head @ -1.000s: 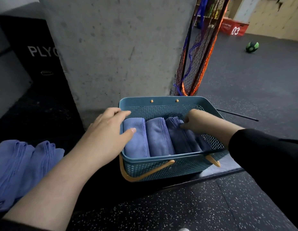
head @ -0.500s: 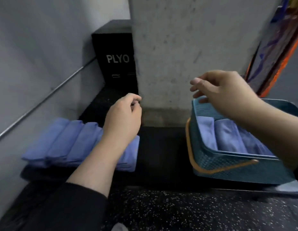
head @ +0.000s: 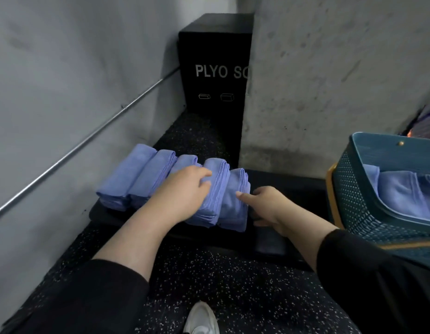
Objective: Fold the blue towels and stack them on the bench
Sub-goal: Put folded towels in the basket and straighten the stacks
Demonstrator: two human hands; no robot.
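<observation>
Reading "PLYO SO", black box [head: 215, 61] behind folded blue towels [head: 161, 179]

Five folded blue towels [head: 146, 182] side by side on black bench [head: 288, 186]; seemingly on edge.

Periwinkle-blue towels [head: 146, 179], teal perforated basket [head: 360, 196], white-speckled black floor [head: 233, 285]
</observation>
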